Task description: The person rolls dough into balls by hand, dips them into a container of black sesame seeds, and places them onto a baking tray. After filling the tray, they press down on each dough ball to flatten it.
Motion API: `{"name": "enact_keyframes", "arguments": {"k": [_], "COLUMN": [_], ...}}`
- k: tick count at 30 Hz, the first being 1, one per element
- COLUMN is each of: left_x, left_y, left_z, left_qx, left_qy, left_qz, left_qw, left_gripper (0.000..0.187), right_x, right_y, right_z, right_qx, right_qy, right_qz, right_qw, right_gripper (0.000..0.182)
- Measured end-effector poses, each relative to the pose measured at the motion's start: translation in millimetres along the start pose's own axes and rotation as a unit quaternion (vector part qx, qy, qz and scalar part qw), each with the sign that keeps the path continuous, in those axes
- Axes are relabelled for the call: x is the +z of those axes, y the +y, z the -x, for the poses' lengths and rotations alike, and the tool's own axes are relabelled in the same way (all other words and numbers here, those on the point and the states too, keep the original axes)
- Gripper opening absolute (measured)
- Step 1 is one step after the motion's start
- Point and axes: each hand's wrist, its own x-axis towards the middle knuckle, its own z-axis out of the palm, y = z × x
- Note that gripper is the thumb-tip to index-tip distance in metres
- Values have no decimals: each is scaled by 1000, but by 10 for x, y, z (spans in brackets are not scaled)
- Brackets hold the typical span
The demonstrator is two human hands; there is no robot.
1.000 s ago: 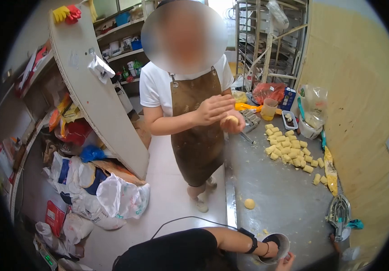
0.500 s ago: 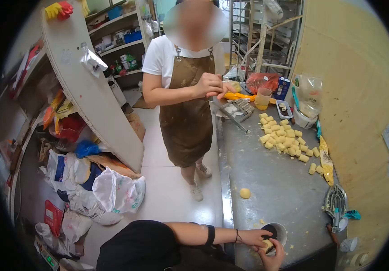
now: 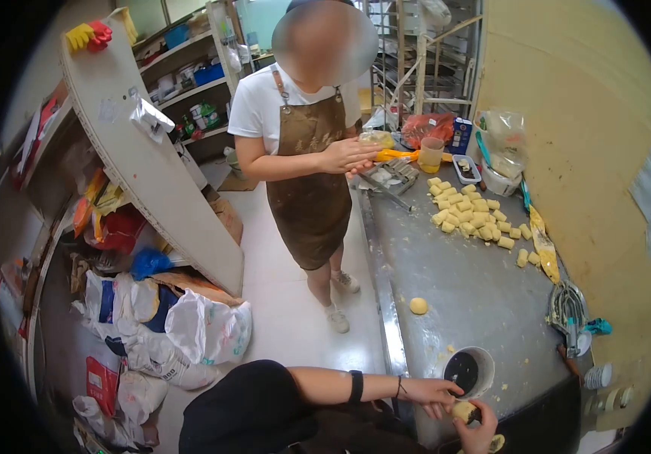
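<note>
- Head view: your right hand (image 3: 479, 428) is narrowed on a dough piece (image 3: 464, 411) with dark filling showing on one side, just on your side of the bowl (image 3: 486, 368).
- Your left hand (image 3: 427, 395) has its fingers partly spread at the piece's left, beside the bowl's rim; whether they press on it, you cannot tell.
- The bowl, with dark stuff inside, stands on the counter (image 3: 454, 280) between your hands and the loose pieces.
- Beyond the bowl and to its left lies a smooth dough ball (image 3: 418, 306); farther beyond, a heap of short dough logs (image 3: 465, 211).
- Right of the bowl and beyond it, a wire whisk (image 3: 567, 308) lies near a smeared yellow bag (image 3: 542, 246).
- A co-worker (image 3: 310, 147) stands beyond the bowl to the left, palms together; anything between them is hidden.
- Your fingers cover part of the piece, so its underside is out of sight.
- A yellowish round thing (image 3: 497, 443) by your right wrist is partly covered and hard to make out.
</note>
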Motion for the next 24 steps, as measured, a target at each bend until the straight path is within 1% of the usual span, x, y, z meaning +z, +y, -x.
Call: {"name": "enact_keyframes", "arguments": {"k": [1, 2, 4, 5, 6, 7, 8, 10, 12, 13, 14, 15, 16, 17, 18, 19, 20, 21, 22, 24], "left_x": [-22, -46, -47, -11, 16, 42, 48, 173, 31, 82, 109, 141, 90, 69, -62, -86, -198, -378, -449, -568], "left_y": [-28, -51, -79, -83, -79, -193, -275, -375, -692, -980, -911, -786, -750, -726, -893, -886, -936, -1019, -1020, -1041], "left_z": [-11, -33, -53, -90, -150, -268, -396, -473, -684, -692, -517, -336, -224, -125, -83, 38, 107, 116, 121, 125], "left_qx": [4, 7, 17, 28, 44, 68, 60, 33, 99, 112, 224, 110, 143, 24, 157, 7, 25, -5, -31, -92], "left_qy": [6, 13, 20, 18, 15, -10, -25, -59, -45, -54, -16, -9, -21, -9, -3, 52, 61, 64, 86, 127], "left_qz": [-23, -45, -90, -114, -137, -121, -133, -147, -218, -247, -360, -348, -373, -324, -432, -325, -313, -265, -217, -206], "left_qw": [1000, 999, 996, 993, 989, 990, 989, 987, 970, 961, 905, 931, 916, 946, 888, 944, 947, 962, 972, 966], "left_gripper": [55, 52, 47, 44, 41, 37, 35, 31, 29, 28, 27, 27, 26, 24, 21, 22, 23, 23, 22, 21], "right_x": [-79, -134, -262, -326, -329, -354, -410, -462, -474, -471, -450, -396, -455, -476, -521, -633, -659, -682, -802, -911], "right_y": [16, 16, -166, -169, -107, 29, 176, 323, 339, 399, 466, 390, 183, 169, 242, 175, 276, 346, 381, 552], "right_z": [62, 130, 235, 268, 316, 390, 416, 497, 546, 556, 604, 643, 627, 700, 846, 950, 1120, 1230, 1343, 1553], "right_qx": [31, 54, 45, 68, 67, 60, 49, 83, 54, 91, 146, 124, 163, 134, 119, 159, 156, 194, 217, 245], "right_qy": [-6, 9, 61, 59, 62, 68, 78, 60, 58, 26, 4, 56, 40, 63, 65, 45, 61, 66, 61, 84], "right_qz": [22, 14, 127, 108, 117, 130, 146, 154, 199, 166, 126, 110, 72, 89, 84, 60, 83, 85, 85, 111], "right_qw": [999, 998, 989, 990, 989, 987, 985, 983, 977, 982, 981, 985, 983, 985, 987, 984, 982, 975, 971, 960], "right_gripper": [42, 44, 45, 47, 47, 47, 47, 48, 44, 49, 54, 45, 42, 41, 41, 43, 41, 41, 41, 40]}}
